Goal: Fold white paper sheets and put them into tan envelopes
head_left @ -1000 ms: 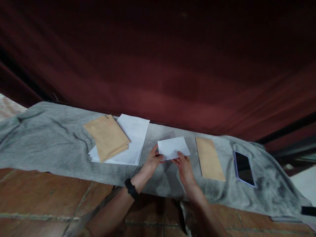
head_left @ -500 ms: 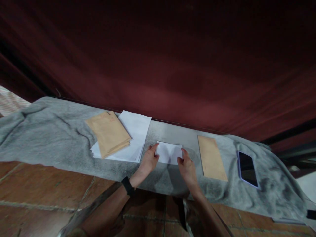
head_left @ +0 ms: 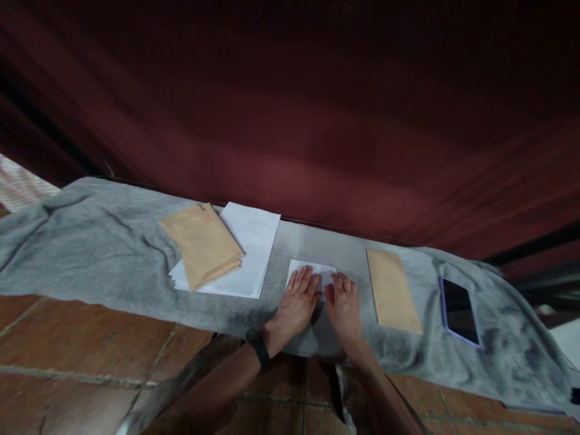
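A small white folded sheet of paper lies on the grey cloth in front of me, mostly covered by my hands. My left hand rests flat on its left and middle part, fingers stretched out, a black watch on the wrist. On the paper's right side lies my right hand, its fingers extended and slightly bent. Left of my hands is a stack of white paper with several brown envelopes on top. One more brown envelope lies flat to the right of my right hand.
A phone in a purple case lies at the right on the rumpled grey cloth. Behind the cloth rises a dark red curtain. Brown floor tiles show below the front edge.
My left hand has moved right from the paper's left edge and now lies flat over it. My right hand has shifted from the right edge onto the paper.
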`<move>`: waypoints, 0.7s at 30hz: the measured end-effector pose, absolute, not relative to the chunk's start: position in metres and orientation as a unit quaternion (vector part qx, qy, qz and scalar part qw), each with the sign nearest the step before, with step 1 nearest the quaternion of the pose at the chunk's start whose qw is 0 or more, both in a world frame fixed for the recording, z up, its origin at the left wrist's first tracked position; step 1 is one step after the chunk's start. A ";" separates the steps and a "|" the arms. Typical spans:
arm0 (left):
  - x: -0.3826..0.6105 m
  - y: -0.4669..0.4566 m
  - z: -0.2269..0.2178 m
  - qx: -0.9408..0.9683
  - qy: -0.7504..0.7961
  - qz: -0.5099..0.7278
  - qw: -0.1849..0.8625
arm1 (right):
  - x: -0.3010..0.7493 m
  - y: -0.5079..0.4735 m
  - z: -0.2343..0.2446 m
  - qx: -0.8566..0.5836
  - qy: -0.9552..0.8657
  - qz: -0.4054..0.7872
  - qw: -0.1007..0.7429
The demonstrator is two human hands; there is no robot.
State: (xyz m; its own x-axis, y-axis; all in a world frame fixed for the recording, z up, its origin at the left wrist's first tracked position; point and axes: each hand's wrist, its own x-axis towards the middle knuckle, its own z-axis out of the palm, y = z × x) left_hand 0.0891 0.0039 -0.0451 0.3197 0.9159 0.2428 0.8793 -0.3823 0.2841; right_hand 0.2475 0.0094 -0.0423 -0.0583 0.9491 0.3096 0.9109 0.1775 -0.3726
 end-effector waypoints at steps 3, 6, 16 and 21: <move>0.095 0.003 -0.059 0.830 0.531 0.164 0.038 | 0.229 0.010 -0.046 -0.590 -0.749 0.110 0.280; 0.097 0.006 -0.068 0.834 0.528 0.155 0.027 | 0.214 0.012 -0.052 -0.564 -0.761 0.170 0.270; 0.081 0.022 -0.059 0.787 0.603 0.126 0.036 | 0.214 0.014 -0.058 -0.583 -0.785 0.068 0.196; 0.074 0.022 -0.058 0.778 0.613 0.137 0.037 | 0.215 0.015 -0.057 -0.600 -0.784 0.007 0.161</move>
State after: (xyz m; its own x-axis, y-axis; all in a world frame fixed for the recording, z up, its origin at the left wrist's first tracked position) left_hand 0.0739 0.0224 -0.0580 0.2118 0.9627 0.1684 0.9425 -0.2468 0.2255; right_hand 0.2147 0.0155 -0.0569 -0.2284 0.9426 0.2436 0.9380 0.2801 -0.2043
